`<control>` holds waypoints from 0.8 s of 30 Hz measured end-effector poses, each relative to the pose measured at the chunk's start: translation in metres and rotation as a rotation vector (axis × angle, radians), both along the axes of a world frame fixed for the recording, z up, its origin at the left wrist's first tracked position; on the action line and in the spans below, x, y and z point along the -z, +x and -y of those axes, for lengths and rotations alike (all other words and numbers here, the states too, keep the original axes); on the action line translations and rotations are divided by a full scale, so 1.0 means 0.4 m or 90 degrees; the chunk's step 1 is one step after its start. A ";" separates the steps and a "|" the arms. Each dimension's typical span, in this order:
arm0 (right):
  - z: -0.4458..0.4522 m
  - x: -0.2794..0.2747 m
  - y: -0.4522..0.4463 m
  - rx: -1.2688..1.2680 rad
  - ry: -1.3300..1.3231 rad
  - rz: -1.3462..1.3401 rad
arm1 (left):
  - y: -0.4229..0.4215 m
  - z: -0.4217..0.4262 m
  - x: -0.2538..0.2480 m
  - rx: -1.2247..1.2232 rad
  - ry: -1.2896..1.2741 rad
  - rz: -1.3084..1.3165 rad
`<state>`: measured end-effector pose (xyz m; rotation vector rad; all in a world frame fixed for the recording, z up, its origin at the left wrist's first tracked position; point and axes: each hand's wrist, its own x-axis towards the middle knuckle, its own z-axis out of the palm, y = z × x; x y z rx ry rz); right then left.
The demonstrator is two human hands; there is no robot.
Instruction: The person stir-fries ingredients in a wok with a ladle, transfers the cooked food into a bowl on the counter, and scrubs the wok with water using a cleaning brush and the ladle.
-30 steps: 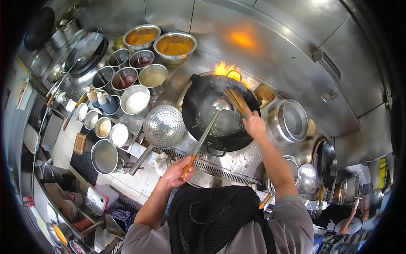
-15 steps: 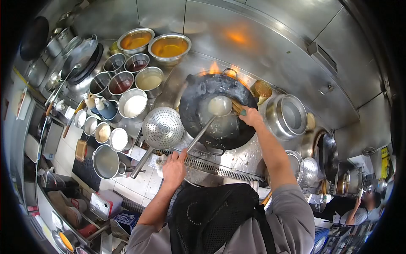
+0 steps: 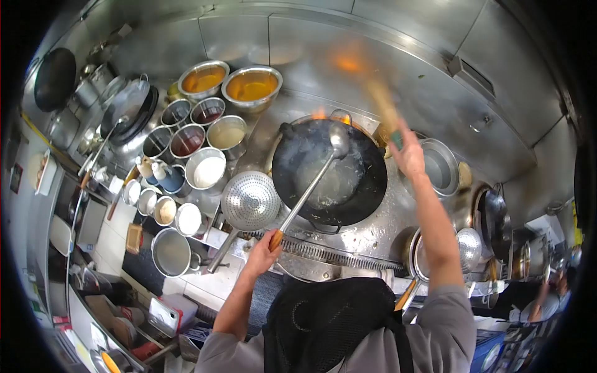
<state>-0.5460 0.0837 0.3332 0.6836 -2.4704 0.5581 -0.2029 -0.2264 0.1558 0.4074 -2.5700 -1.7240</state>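
Observation:
My left hand (image 3: 262, 253) is closed around the wooden handle of a long metal ladle (image 3: 311, 186). The ladle's bowl is over the far part of a black wok (image 3: 370, 196), and cloudy liquid (image 3: 326, 186) lies in the wok's bottom with steam rising. Beyond the wok's right rim, my right hand (image 3: 408, 155) grips a bamboo wok brush (image 3: 382, 102) by its green-banded part. The brush is blurred by motion, its far end pointing up toward the steel back wall.
Flames (image 3: 320, 114) show behind the wok. A perforated strainer (image 3: 250, 200) lies to its left, near several sauce pots (image 3: 188, 140) and two bowls of orange liquid (image 3: 252, 87). Metal basins (image 3: 440, 166) stand right. Another person (image 3: 541, 301) is at the far right.
My right hand has lifted the brush out of the wok, up and to the right. The ladle's bowl has moved toward the far rim, and the whitish liquid no longer shows in it.

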 end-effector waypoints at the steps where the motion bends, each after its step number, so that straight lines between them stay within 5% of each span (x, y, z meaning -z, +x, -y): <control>1: -0.023 -0.003 -0.006 0.007 -0.009 -0.006 | 0.005 0.002 -0.006 0.003 -0.038 -0.017; 3: -0.043 -0.075 0.007 0.009 0.565 0.172 | 0.028 0.008 0.001 -0.023 -0.092 -0.046; 4: -0.062 -0.110 -0.010 0.000 0.594 0.203 | 0.035 0.019 0.001 -0.017 -0.123 -0.042; 9: -0.114 -0.281 -0.010 0.082 0.261 -0.056 | 0.057 0.034 -0.025 -0.040 -0.203 -0.098; 13: -0.039 -0.317 0.065 -0.028 -0.102 -0.073 | 0.071 0.027 -0.048 -0.043 -0.241 -0.118; 15: -0.062 -0.248 0.054 -0.103 -0.016 -0.053 | 0.075 0.012 -0.049 -0.030 -0.215 -0.105; 17: -0.060 -0.215 0.059 -0.007 0.654 0.204 | 0.081 -0.004 -0.064 -0.019 -0.198 -0.117; 18: -0.082 -0.176 0.060 -0.007 0.654 0.203 | 0.085 -0.009 -0.057 -0.023 -0.197 -0.099; 20: -0.152 -0.114 0.059 0.011 0.315 0.113 | 0.081 -0.020 -0.052 -0.034 -0.163 -0.092; 21: -0.128 -0.125 0.091 0.002 0.325 0.113 | 0.090 -0.029 -0.048 -0.037 -0.135 -0.072; 23: -0.059 -0.117 0.166 0.102 -0.040 0.052 | 0.089 -0.036 -0.047 -0.036 -0.152 -0.065; 24: -0.035 -0.082 0.187 0.130 -0.049 0.002 | 0.088 -0.038 -0.054 -0.032 -0.172 -0.067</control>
